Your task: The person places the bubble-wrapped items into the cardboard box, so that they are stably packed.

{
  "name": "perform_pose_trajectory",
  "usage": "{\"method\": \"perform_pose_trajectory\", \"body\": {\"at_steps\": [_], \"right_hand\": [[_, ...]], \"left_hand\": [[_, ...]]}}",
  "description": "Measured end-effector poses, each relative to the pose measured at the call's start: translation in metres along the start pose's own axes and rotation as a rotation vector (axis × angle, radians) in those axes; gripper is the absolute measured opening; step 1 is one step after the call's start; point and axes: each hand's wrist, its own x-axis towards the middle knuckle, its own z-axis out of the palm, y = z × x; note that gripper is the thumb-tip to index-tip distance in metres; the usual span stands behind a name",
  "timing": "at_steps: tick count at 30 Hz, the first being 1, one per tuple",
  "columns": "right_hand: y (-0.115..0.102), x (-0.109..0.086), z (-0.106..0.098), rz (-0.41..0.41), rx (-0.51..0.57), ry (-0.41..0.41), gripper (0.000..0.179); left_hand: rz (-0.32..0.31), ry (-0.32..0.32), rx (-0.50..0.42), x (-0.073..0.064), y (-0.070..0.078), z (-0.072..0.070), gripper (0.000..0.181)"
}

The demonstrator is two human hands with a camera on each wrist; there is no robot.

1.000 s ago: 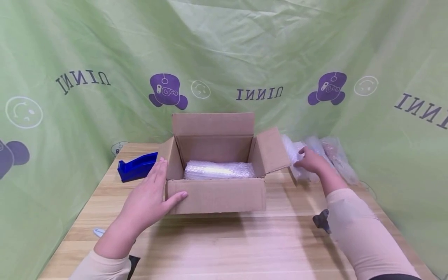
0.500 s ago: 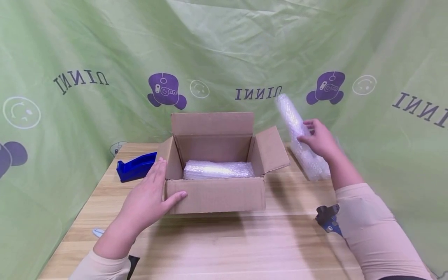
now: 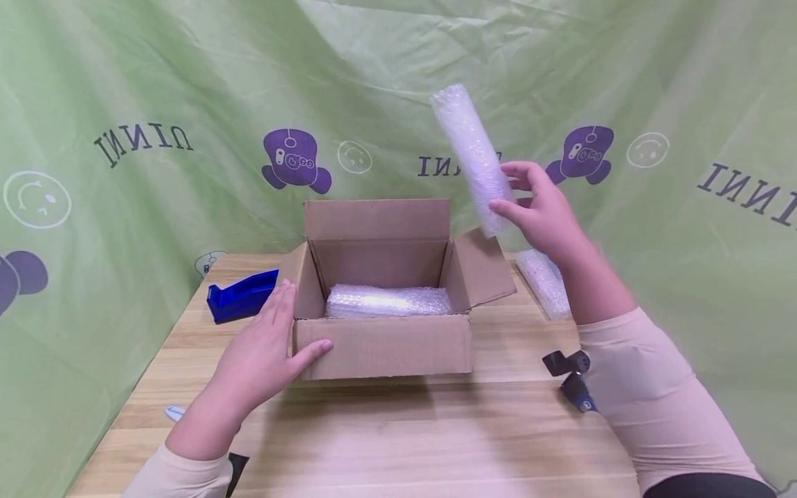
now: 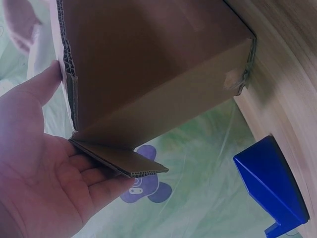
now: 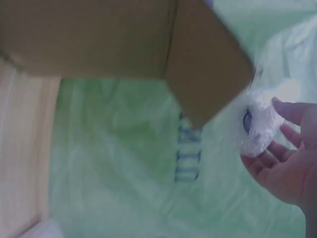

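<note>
My right hand [image 3: 538, 211] grips a bubble-wrapped roll [image 3: 470, 155] near its lower end, holding it tilted in the air above the right flap. In the right wrist view, a dark ring shows in the end of that wrapped roll [image 5: 257, 126]; what it is cannot be told. The cardboard box [image 3: 382, 349] stands with its flaps spread, and another bubble-wrapped roll [image 3: 386, 301] lies inside it. My left hand [image 3: 255, 360] rests at the box's near left corner, fingers straight along the left flap, thumb on the front flap. The left flap [image 4: 124, 158] touches those fingers in the left wrist view.
A blue tape dispenser [image 3: 243, 296] stands left of the box. More bubble wrap [image 3: 544, 283] lies at the back right, partly behind my right forearm. A small pale object [image 3: 174, 413] is beside my left wrist. Green cloth [image 3: 386, 83] hangs behind the wooden table [image 3: 398, 443].
My right hand has picked up a bubble-wrapped roll from the right side of the table and carried it up and left toward the box. The left hand has stayed on the box.
</note>
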Motion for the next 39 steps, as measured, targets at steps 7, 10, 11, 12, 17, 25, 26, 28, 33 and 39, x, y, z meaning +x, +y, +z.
{"method": "perform_pose_trajectory", "body": {"at_steps": [7, 10, 11, 12, 17, 25, 26, 28, 33, 39], "right_hand": [[-0.021, 0.008, 0.042, -0.118, 0.149, -0.165, 0.056], [-0.022, 0.006, 0.061, -0.116, 0.145, -0.244, 0.056], [-0.021, 0.005, 0.067, -0.111, 0.132, -0.267, 0.057], [-0.02, 0.004, 0.073, -0.108, 0.116, -0.291, 0.057], [-0.008, -0.001, 0.097, -0.117, 0.066, -0.374, 0.054], [0.012, -0.007, 0.112, -0.215, -0.01, -0.371, 0.048], [0.014, -0.008, 0.113, -0.234, -0.021, -0.364, 0.047], [0.017, -0.01, 0.113, -0.27, -0.04, -0.355, 0.046], [0.022, -0.012, 0.115, -0.303, -0.1, -0.353, 0.045], [0.023, -0.011, 0.119, -0.293, -0.204, -0.4, 0.045]], "left_hand": [[0.006, 0.009, -0.006, -0.001, -0.001, 0.001, 0.109], [0.008, 0.01, -0.007, 0.0, -0.001, 0.001, 0.109], [0.008, 0.01, -0.007, 0.0, -0.001, 0.001, 0.109], [0.009, 0.009, -0.007, 0.0, -0.001, 0.001, 0.109], [0.007, 0.009, -0.004, 0.0, -0.001, 0.002, 0.109], [-0.001, -0.002, -0.003, 0.0, 0.0, 0.001, 0.108], [-0.001, -0.004, -0.005, 0.0, 0.0, 0.001, 0.108], [-0.001, -0.012, -0.009, 0.0, 0.0, 0.0, 0.108], [-0.01, -0.021, -0.012, -0.001, 0.001, 0.0, 0.108], [-0.01, -0.019, -0.013, -0.001, 0.001, -0.001, 0.107]]}}
